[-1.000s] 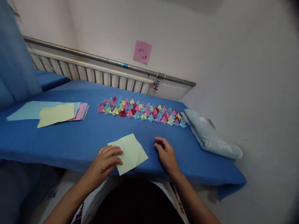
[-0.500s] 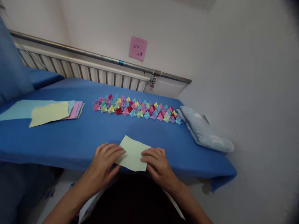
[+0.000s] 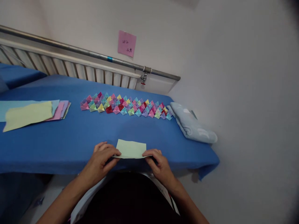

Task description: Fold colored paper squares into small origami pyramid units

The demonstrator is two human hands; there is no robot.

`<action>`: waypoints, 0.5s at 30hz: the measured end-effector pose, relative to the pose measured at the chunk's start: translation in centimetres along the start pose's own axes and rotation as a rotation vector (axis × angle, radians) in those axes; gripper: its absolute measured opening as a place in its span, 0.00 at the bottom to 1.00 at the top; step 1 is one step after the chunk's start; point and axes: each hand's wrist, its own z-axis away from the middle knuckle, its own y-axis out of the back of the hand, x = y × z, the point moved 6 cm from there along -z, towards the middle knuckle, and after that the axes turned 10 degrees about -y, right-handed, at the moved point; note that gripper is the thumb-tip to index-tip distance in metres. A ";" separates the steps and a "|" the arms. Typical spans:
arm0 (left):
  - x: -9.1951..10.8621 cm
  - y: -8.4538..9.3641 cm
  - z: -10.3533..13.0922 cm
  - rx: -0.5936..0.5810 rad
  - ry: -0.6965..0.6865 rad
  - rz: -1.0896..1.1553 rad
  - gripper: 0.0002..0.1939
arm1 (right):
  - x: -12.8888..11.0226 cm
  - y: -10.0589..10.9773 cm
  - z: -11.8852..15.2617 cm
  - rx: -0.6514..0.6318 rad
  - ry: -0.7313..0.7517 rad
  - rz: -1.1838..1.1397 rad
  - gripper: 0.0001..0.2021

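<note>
A sheet of pale green paper (image 3: 131, 148) is held at the near edge of the blue-covered table, its near side bent up. At the sheet's left end my left hand (image 3: 102, 157) pinches the paper between thumb and fingers. The right end is gripped the same way by my right hand (image 3: 160, 163). Beyond the sheet lie rows of small folded paper boats (image 3: 123, 110) in pink, blue, yellow, red, green and purple.
On the left, a yellow sheet (image 3: 29, 114) lies over a pile of coloured paper. A folded grey-blue cloth (image 3: 192, 124) rests at the table's right end. Behind the blue tablecloth (image 3: 77, 137) run a radiator (image 3: 90, 73) and a pipe; a pink note (image 3: 126, 43) hangs on the wall.
The green sheet has been turned square to me and its near side bent up, with both hands shifting to its ends. The view has swung to the right.
</note>
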 end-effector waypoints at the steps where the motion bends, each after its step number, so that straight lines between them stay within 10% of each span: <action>1: -0.2 -0.1 -0.1 0.010 0.020 0.004 0.09 | 0.2 0.1 0.0 0.024 -0.026 0.003 0.06; 15: -2.3 -2.1 -1.6 0.041 0.309 -0.110 0.25 | 2.0 -0.4 -1.2 0.199 -0.332 0.054 0.19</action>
